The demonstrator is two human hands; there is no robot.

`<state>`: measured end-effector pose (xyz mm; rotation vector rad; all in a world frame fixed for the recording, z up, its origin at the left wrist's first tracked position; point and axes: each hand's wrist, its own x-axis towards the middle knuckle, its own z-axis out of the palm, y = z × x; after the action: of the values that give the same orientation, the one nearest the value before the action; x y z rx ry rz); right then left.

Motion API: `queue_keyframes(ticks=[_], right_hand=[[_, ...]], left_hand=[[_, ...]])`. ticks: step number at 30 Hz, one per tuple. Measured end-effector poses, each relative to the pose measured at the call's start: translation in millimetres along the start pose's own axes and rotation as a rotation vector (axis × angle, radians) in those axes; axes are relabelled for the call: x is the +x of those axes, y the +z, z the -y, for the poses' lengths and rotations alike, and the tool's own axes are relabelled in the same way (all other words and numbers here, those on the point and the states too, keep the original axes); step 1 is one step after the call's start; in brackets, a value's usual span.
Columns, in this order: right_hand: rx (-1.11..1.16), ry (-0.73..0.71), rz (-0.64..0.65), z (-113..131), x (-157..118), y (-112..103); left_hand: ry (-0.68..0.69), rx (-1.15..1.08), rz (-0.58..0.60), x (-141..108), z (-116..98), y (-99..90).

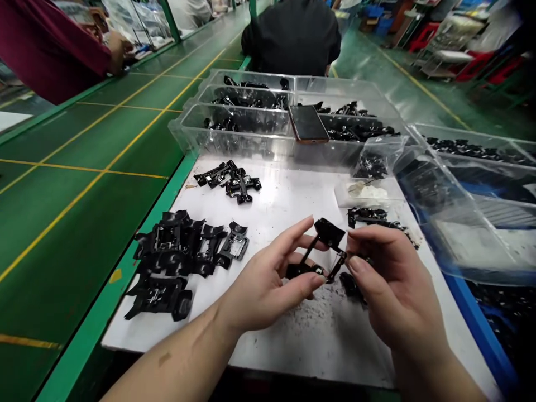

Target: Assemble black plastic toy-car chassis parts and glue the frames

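A black plastic frame part is held above the white board, tilted, with an open middle. My left hand grips its lower left side between thumb and fingers. At its right side my right hand is closed, thumb against fingertips, touching the part's edge; whether a smaller piece is pinched there cannot be made out. Beneath the right hand lie more black pieces. A pile of black parts rests on the board at the left, and a smaller group lies farther back.
Clear plastic trays with black parts stand at the back, a phone on their rim. At the right are a plastic bag, a small white container and a blue crate. People sit beyond; a green conveyor runs left.
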<state>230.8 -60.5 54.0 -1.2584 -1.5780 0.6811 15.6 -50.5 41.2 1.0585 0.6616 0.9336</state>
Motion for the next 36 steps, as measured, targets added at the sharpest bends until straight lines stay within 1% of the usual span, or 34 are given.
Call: queue_keyframes(ticks=[3, 7, 10, 14, 16, 19, 22, 24, 27, 29, 31, 33, 36], right_hand=[[0.068, 0.104, 0.049, -1, -1, 1], [0.229, 0.151, 0.134, 1, 2, 6], [0.29, 0.149, 0.16, 1, 2, 6], [0.269, 0.11, 0.162, -1, 1, 5], [0.254, 0.104, 0.132, -2, 2, 5], [0.279, 0.127, 0.069, -2, 4, 6], [0.301, 0.167, 0.071, -1, 5, 6], [0.266, 0.177, 0.052, -2, 3, 3], [0.27, 0.152, -0.077, -6, 0, -2], [0.344, 0.112, -0.127, -8, -3, -5], [0.376, 0.062, -0.145, -9, -4, -7], [0.326, 0.023, -0.175, -7, -4, -7], [0.183, -0.054, -0.215, -3, -3, -7]], left_hand=[[-0.028, 0.007, -0.037, -1, -2, 2.9], [-0.013, 0.12, -0.066, -1, -1, 1.0], [0.02, 0.199, -0.051, 1, 0, -2.6], [0.13, 0.319, -0.067, 3, -1, -5.9], [0.137, 0.252, -0.078, 3, -2, -6.5], [0.095, 0.02, -0.088, 4, -4, -6.8], [0.099, -0.104, -0.121, 6, -5, -6.6], [0.116, -0.118, -0.176, 7, -5, -6.7], [0.13, -0.104, -0.244, 7, -5, -7.3], [0.125, -0.104, -0.237, 6, -5, -6.9], [0.117, -0.106, -0.209, 4, -5, -5.2], [0.113, -0.11, -0.189, 3, -4, -2.8], [0.112, -0.093, -0.183, 4, -1, 0.0]])
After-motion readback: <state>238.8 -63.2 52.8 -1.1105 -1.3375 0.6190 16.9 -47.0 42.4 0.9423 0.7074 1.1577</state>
